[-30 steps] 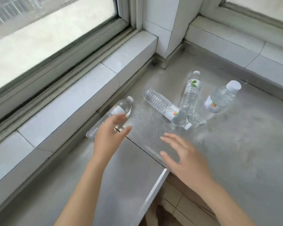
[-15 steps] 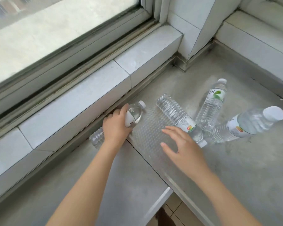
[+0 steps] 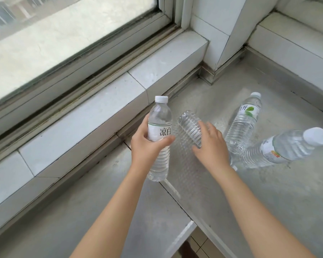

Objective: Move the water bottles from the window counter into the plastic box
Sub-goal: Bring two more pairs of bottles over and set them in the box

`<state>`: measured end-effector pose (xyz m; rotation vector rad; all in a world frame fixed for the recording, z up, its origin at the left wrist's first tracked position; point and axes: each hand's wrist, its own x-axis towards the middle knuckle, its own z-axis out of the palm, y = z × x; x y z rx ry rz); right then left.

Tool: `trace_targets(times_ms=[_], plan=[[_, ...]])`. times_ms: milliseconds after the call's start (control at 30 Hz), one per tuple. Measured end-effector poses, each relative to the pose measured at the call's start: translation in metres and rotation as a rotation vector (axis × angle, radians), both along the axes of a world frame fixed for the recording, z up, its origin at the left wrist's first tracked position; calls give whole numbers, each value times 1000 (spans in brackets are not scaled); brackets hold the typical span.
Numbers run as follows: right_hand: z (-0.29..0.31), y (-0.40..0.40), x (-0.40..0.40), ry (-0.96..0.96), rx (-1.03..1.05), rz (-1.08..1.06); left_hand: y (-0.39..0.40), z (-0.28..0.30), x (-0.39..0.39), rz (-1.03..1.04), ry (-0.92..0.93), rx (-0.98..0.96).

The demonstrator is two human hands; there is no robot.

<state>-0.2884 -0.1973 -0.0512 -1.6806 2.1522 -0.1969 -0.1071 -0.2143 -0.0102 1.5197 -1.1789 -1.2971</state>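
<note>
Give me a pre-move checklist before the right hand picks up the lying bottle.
1. Left hand has a secure hold on the upright clear plastic water bottle with white cap and white label: ok, fingers wrapped around the label.
2. Right hand closed on the ribbed clear plastic bottle lying on its side: not ok, fingers spread over it, not yet wrapped.
3. Neighbouring green-leaf-label clear bottle clear of the right hand: ok, apart.
4. Large clear bottle with white cap at the right stable: cannot tell, it appears to lean.
5. Plastic box within reach: cannot tell, not in view.
</note>
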Motion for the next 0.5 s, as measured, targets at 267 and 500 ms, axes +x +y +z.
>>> trace_targets(times_ms=[267,500], plan=[[6,-1,-3,-16,24,167,10,-6,22,157,-21,114],[0,39,22,-99,-7,543,20,-8,47,203,-79,219]])
